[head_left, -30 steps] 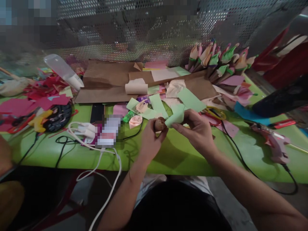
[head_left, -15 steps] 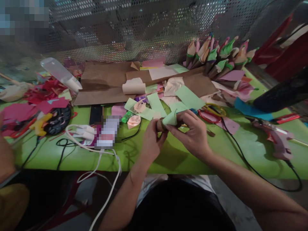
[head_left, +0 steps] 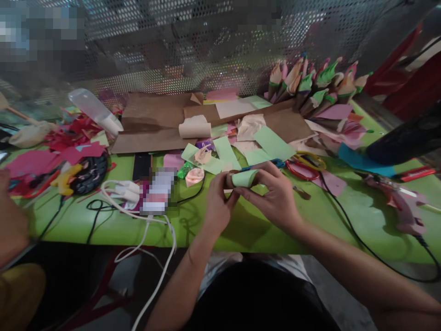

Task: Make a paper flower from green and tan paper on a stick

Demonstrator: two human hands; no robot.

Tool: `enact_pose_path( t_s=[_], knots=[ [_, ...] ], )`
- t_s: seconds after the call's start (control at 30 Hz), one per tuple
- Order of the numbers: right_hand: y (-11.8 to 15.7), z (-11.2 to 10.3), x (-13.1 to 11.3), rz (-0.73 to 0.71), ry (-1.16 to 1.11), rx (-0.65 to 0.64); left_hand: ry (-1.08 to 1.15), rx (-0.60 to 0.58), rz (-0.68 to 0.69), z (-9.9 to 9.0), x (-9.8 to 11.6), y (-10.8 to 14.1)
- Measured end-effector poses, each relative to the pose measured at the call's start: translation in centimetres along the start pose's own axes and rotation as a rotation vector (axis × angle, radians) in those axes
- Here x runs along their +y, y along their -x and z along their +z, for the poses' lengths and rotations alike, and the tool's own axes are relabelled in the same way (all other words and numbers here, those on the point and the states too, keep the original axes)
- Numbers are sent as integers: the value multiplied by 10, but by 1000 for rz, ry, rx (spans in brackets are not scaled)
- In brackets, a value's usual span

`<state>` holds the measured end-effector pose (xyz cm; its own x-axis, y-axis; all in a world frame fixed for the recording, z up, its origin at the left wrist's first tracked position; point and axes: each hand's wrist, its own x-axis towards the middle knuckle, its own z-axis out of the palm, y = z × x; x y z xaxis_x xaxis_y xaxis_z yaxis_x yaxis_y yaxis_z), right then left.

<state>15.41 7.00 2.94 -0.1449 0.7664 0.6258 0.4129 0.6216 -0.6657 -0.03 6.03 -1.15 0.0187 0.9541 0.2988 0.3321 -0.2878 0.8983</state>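
Observation:
Over the near edge of the table, both my hands are closed around one small piece of paper work. A pale green paper strip (head_left: 244, 178) curves between them, lying against a small brown paper roll that is mostly hidden by fingers. My left hand (head_left: 219, 200) grips the roll from the left. With thumb and fingers, my right hand (head_left: 273, 193) pinches the green strip from the right. Just behind the fingers lie blue-handled scissors (head_left: 275, 162) and loose pale green paper pieces (head_left: 272, 141).
A pink glue gun (head_left: 406, 209) with a black cord lies right. Red-handled scissors (head_left: 302, 169) rest nearer. Paper cones (head_left: 317, 87) stand at back right beside brown paper (head_left: 155, 117). Left are a phone (head_left: 157, 191), white cable, tape dispenser and another person's hand (head_left: 12, 220).
The green strip has turned in my fingers: its raised, pointed end now lies lower and curved round. Both hands stay close together. The view has shifted slightly.

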Motion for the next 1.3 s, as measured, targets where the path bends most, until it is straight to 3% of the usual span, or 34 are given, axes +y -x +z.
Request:
enact_pose_path(
  t_s=[0.23,0.5,0.73,1.13,1.3],
  knots=[
    [1,-1,-1,-183,138,-30,50,-30,-14,-2,4,1],
    [-3,-3,0,-84,216,-73,120,-23,-60,-1,7,1],
    [-2,0,4,-142,213,-86,267,-73,-104,-5,10,1],
    [7,9,9,-344,340,-168,145,-110,-81,-8,18,-1],
    [7,8,8,-310,291,-187,100,-88,-67,-9,20,0]
  ],
)
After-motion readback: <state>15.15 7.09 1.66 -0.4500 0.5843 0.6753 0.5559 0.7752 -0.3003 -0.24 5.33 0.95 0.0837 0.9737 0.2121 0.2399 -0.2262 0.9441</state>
